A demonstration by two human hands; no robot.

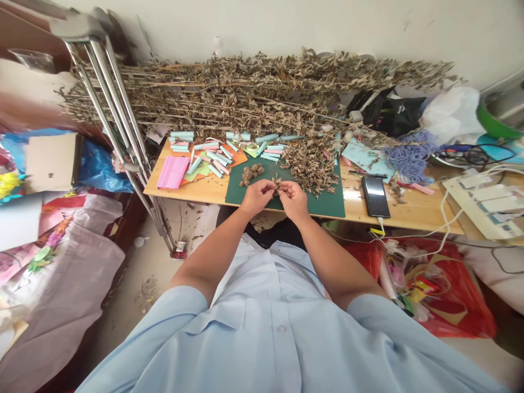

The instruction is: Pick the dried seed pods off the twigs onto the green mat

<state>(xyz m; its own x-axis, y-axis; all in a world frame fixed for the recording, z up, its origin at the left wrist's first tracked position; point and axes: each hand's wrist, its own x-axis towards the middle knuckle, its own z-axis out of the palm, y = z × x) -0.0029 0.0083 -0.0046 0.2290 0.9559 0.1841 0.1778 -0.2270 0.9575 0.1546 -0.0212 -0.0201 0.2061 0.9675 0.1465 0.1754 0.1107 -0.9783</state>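
fingers w/ 1 leaf clump, 1 grn mat

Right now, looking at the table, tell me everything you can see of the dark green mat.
The dark green mat is thin, flat and straight-edged; its material is unclear. It lies on the wooden table along the near edge. Brown clumps sit on its left part, and a heap of dried leaves covers much of its right. The left hand and right hand are over its near side; whether they touch it is unclear.
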